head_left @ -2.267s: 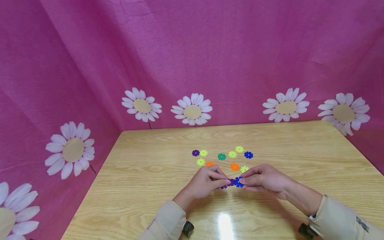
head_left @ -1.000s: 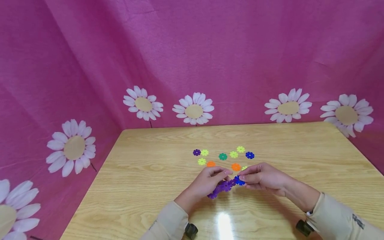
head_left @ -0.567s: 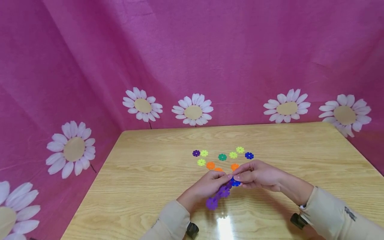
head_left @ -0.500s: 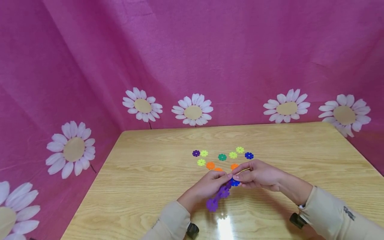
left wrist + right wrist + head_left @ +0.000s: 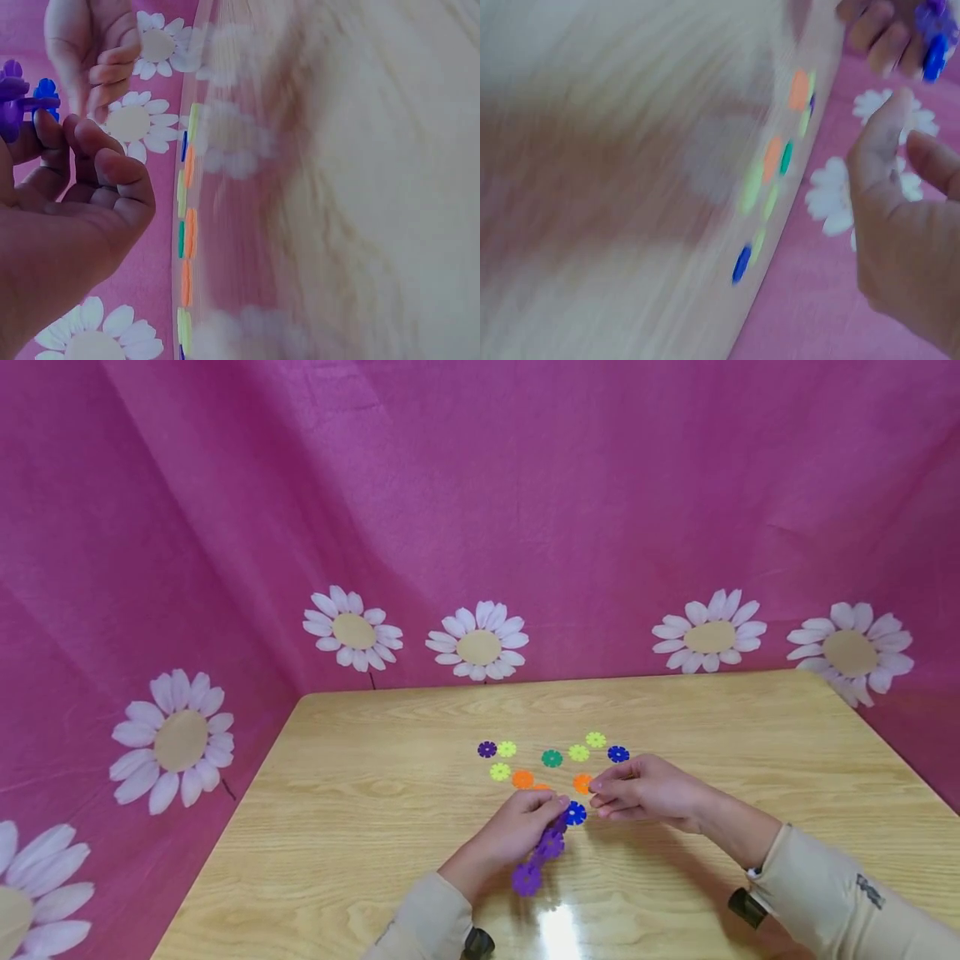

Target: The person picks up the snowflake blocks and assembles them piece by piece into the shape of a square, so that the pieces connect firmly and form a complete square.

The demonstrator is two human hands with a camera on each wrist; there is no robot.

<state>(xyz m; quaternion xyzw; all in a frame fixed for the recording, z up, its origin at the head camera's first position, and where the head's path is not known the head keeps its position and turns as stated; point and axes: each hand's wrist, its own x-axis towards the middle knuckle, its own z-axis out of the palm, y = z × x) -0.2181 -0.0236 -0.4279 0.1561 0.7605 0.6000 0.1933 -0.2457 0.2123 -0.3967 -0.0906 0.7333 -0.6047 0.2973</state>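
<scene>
a chain of purple discs [image 5: 527,878] is pinched by the left hand [image 5: 510,827], with the thumb and forefinger brought together near its upper end. the chain is held up over the front part of the tabletop [image 5: 360,793], and its lower end is hung down at a slant toward the person; the number of purple discs cannot be told, as some are covered by others and by the fingers. at the upper end a blue disc [image 5: 575,813] is carried, its notched rim set against the last purple piece. the right hand [image 5: 652,793] is released and is held just beside the blue disc, apart from it, with its fingers loosely extended and a gap left between thumb and forefinger.

farther back, loose notched discs are spread flat: a dark purple disc [image 5: 487,749] is placed next to a yellow-green disc [image 5: 507,748], and a green disc [image 5: 552,758] is seen near the middle. an orange disc [image 5: 522,779] is set beyond the left hand, another [image 5: 582,783] is found near the right fingertips, and a dark blue disc [image 5: 618,754] is laid at the right end of the group. the tabletop is bordered by a pink cloth [image 5: 570,510] printed with white daisies [image 5: 477,642]
</scene>
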